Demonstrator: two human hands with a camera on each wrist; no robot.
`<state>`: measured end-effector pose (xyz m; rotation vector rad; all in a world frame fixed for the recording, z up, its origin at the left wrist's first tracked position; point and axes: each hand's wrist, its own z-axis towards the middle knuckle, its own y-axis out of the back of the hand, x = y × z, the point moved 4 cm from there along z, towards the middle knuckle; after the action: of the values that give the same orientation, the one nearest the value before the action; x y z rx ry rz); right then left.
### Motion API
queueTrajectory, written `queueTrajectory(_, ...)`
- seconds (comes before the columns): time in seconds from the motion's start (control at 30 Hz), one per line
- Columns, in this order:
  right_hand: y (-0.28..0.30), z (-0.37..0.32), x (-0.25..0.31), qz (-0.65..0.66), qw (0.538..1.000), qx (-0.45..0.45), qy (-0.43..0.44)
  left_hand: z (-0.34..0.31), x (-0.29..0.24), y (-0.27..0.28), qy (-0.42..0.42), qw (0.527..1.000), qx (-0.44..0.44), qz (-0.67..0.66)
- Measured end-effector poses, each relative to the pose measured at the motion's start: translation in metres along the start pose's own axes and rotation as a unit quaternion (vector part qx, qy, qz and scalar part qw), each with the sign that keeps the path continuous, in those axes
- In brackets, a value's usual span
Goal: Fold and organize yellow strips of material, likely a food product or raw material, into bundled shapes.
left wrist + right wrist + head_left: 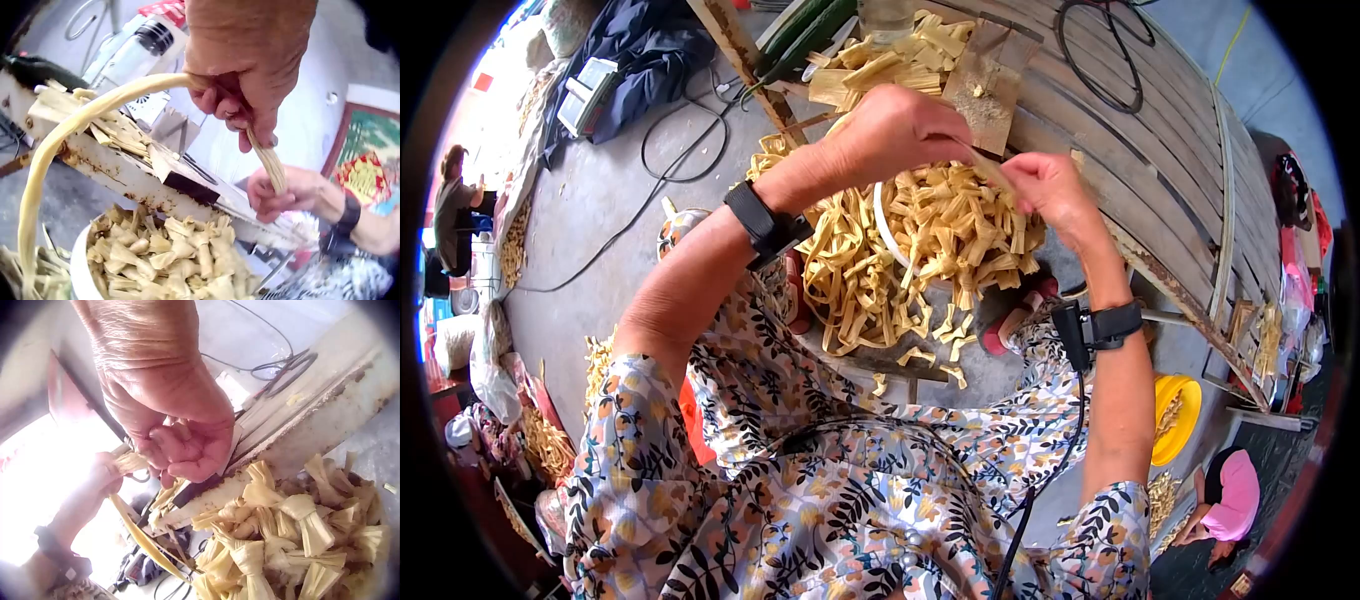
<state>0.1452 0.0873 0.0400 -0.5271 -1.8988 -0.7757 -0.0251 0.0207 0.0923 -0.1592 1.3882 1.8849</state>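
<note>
A pale yellow, flat-twisted strip [270,164] is stretched between both hands above a white bucket [80,269]. My left hand [900,135] grips it with curled fingers, and the strip's long tail [59,134] arcs down beyond that hand in the left wrist view. Thumb and fingers of my right hand [1055,195] pinch the other end. Short knotted pieces [970,230] of the same material heap up in the bucket. Beside it, on the left, lies a pile of long loose strips [835,255]. The right wrist view shows both hands close together, the right hand [175,419] nearer.
A slatted wooden platform [1170,160] with a rusty edge runs along the right. On it lie flat yellow pieces [900,65], a board [985,105] and a black cable [1135,70]. Several knots [955,345] lie below the bucket. A yellow tub [1180,430] stands at right, near another person [1235,495].
</note>
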Motion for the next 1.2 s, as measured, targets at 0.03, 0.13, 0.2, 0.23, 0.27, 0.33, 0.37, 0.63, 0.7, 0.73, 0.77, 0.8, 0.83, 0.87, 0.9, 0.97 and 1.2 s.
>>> queueTrajectory(0.03, -0.008, -0.002, 0.000, -0.023, 0.999, 0.043, 0.002, -0.001, 0.006, 0.001, 0.024, 0.999, 0.025, -0.042)
queueTrajectory(0.13, -0.041, -0.029, 0.028, 0.098, 0.953, 0.286, 0.015, -0.003, 0.030, 0.007, 0.151, 0.970, 0.077, -0.173)
queueTrajectory(0.2, -0.041, -0.030, 0.050, 0.271, 0.913, 0.279, 0.122, -0.005, 0.034, 0.006, 0.183, 0.941, 0.077, -0.275)
queueTrajectory(0.23, -0.037, -0.031, 0.058, 0.352, 0.879, 0.269, 0.174, -0.002, 0.038, -0.009, 0.195, 0.895, 0.064, -0.397)
queueTrajectory(0.27, -0.026, -0.022, 0.058, 0.357, 0.887, 0.241, 0.164, -0.005, 0.039, -0.025, 0.223, 0.868, 0.071, -0.438)
queueTrajectory(0.33, -0.019, -0.014, 0.060, 0.274, 0.930, 0.167, 0.180, -0.008, 0.028, -0.052, 0.230, 0.771, 0.099, -0.586)
queueTrajectory(0.37, -0.016, -0.013, 0.060, 0.233, 0.946, 0.127, 0.186, -0.009, 0.025, -0.066, 0.206, 0.689, 0.122, -0.685)
queueTrajectory(0.63, -0.019, -0.009, 0.059, 0.024, 0.975, 0.010, 0.221, -0.002, 0.012, -0.084, 0.138, 0.545, 0.154, -0.813)
queueTrajectory(0.7, -0.012, -0.008, 0.058, -0.115, 0.935, -0.090, 0.324, -0.004, 0.013, -0.081, 0.219, 0.551, 0.126, -0.796)
queueTrajectory(0.73, -0.010, -0.010, 0.060, -0.184, 0.900, -0.141, 0.369, -0.002, 0.018, -0.079, 0.264, 0.589, 0.062, -0.761)
queueTrajectory(0.77, -0.007, -0.013, 0.059, -0.218, 0.889, -0.193, 0.355, 0.001, 0.023, -0.076, 0.305, 0.622, -0.002, -0.721)
queueTrajectory(0.8, -0.006, -0.019, 0.063, -0.252, 0.874, -0.242, 0.339, 0.001, 0.027, -0.073, 0.344, 0.649, -0.069, -0.675)
queueTrajectory(0.83, -0.005, -0.023, 0.066, -0.284, 0.855, -0.290, 0.323, 0.003, 0.027, -0.067, 0.325, 0.695, -0.102, -0.633)
queueTrajectory(0.87, -0.006, -0.021, 0.065, -0.284, 0.847, -0.307, 0.328, 0.004, 0.026, -0.059, 0.305, 0.738, -0.133, -0.586)
queueTrajectory(0.9, -0.006, -0.015, 0.059, -0.223, 0.888, -0.263, 0.305, 0.004, 0.023, -0.051, 0.284, 0.778, -0.164, -0.537)
queueTrajectory(0.97, -0.004, -0.002, 0.046, -0.097, 0.948, -0.169, 0.251, 0.005, 0.015, -0.035, 0.249, 0.869, -0.161, -0.397)
queueTrajectory(1.2, -0.015, 0.012, 0.025, -0.004, 0.987, -0.081, 0.136, 0.002, 0.002, -0.029, 0.164, 0.964, -0.069, -0.198)
